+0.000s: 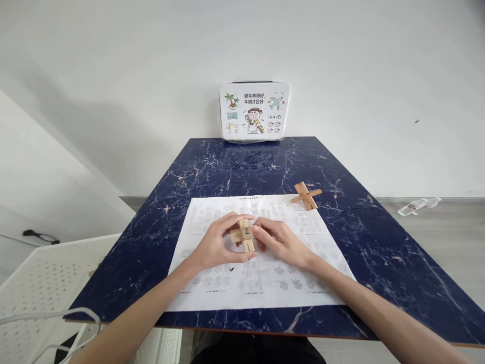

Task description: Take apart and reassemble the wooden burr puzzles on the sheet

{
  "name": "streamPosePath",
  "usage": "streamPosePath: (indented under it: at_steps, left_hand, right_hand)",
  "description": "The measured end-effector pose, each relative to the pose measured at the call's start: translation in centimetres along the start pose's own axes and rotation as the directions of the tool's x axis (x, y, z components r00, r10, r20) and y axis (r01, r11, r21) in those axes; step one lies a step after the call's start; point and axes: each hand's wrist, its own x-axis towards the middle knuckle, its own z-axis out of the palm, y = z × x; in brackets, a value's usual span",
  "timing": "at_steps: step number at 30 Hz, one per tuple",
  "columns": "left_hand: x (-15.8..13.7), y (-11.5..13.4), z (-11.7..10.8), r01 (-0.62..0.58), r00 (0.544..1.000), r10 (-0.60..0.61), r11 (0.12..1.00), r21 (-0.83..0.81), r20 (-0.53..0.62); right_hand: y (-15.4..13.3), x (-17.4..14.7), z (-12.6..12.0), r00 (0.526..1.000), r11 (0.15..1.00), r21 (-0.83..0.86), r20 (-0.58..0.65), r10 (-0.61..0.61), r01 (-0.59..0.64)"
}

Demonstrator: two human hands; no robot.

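Between my hands, just above a printed sheet, is a wooden block puzzle (pixel 246 233) made of interlocking light-wood pieces. The numbers 2 and 1 are written on the block faces toward me. My left hand (pixel 215 241) is closed around it from the left, thumb below and index finger along the top. My right hand (pixel 279 240) pinches its right side with thumb and fingers; the fingertips are partly hidden behind the thumb. A second wooden piece set, a cross-shaped assembly (pixel 305 196), lies at the sheet's upper right corner, apart from both hands.
The white instruction sheet (pixel 212 298) with printed diagrams lies on a dark blue marble-patterned table (pixel 242 177). A white cartoon-printed case (pixel 254 112) stands against the wall at the far edge. A plastic bottle (pixel 419 206) lies on the floor at right; a white perforated rack (pixel 34 283) and cable stand at left.
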Motion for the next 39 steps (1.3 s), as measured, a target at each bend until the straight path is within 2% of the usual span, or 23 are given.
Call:
streamPosePath:
  at_steps: [5, 7, 9, 12, 15, 19, 22, 23, 24, 27, 30, 31, 34, 36, 39]
  left_hand:
    - [0.0, -0.1, -0.3, -0.137, 0.99, 0.138, 0.985, 0.107, -0.001]
    - [0.0, -0.2, -0.3, -0.129, 0.992, 0.129, 0.983, 0.134, 0.008]
    - [0.2, -0.4, -0.3, -0.069, 0.998, 0.068, 0.986, 0.15, 0.009]
    - [0.4, -0.7, -0.2, 0.042, 0.998, -0.034, 0.988, 0.148, -0.051]
    - [0.4, -0.8, -0.1, 0.133, 0.986, -0.118, 0.982, 0.133, -0.114]
    - [0.5, -0.9, 0.0, 0.153, 0.982, -0.132, 0.975, 0.162, -0.132]
    - [0.5, -1.0, -0.3, 0.122, 0.989, -0.101, 0.969, 0.217, -0.105]
    - [0.5, -1.0, -0.4, 0.117, 0.991, -0.098, 0.963, 0.241, -0.086]
    - [0.4, -0.9, -0.6, 0.116, 0.993, -0.103, 0.956, 0.27, -0.059]
    - [-0.9, -0.2, -1.6, 0.117, 0.988, -0.146, 0.908, 0.403, 0.042]
    - [-4.0, 0.6, -2.6, 0.047, 0.991, -0.108, 0.83, 0.556, 0.078]
    - [-5.3, 0.7, -2.9, 0.052, 0.994, -0.099, 0.807, 0.588, 0.048]
    - [-9.5, 0.6, -3.5, 0.099, 0.994, -0.048, 0.754, 0.649, -0.096]
    - [-11.8, 0.2, -3.7, 0.128, 0.983, 0.0, 0.718, 0.684, -0.184]
    - [-14.0, -0.4, -3.8, 0.146, 0.964, 0.06, 0.693, 0.706, -0.258]
  right_hand:
    - [0.0, 0.0, -0.1, 0.989, 0.977, 0.188, 0.125, 0.082, -0.105]
    - [0.1, 0.1, 0.1, 0.984, 0.954, 0.265, 0.141, 0.107, -0.141]
    - [0.2, 0.3, 0.4, 0.98, 0.914, 0.359, 0.132, 0.149, -0.188]
    - [0.9, 0.7, 0.2, 0.952, 0.756, 0.586, 0.102, 0.288, -0.292]
    - [1.9, 1.2, -0.9, 0.912, 0.55, 0.786, 0.043, 0.408, -0.283]
    - [2.5, 1.4, -2.4, 0.921, 0.437, 0.88, 0.0, 0.389, -0.184]
    - [1.4, 1.1, -1.8, 0.894, 0.337, 0.924, 0.013, 0.447, -0.182]
    - [0.8, 0.9, -1.3, 0.888, 0.337, 0.919, 0.029, 0.459, -0.204]
    - [0.1, 0.5, -0.8, 0.893, 0.379, 0.895, 0.046, 0.449, -0.237]
    - [-2.2, -0.9, 0.2, 0.939, 0.652, 0.701, 0.078, 0.335, -0.29]
    - [-3.4, -3.1, 0.5, 0.946, 0.826, 0.466, 0.218, 0.241, -0.318]
    - [-3.4, -4.1, 0.4, 0.947, 0.874, 0.374, 0.2, 0.251, -0.31]
    - [-2.8, -7.0, 0.4, 0.95, 0.943, 0.116, 0.025, 0.312, -0.313]
    - [-2.0, -8.9, 0.6, 0.933, 0.938, 0.095, -0.11, 0.343, -0.334]
    - [-0.9, -11.2, 1.0, 0.881, 0.93, 0.119, -0.297, 0.367, -0.347]
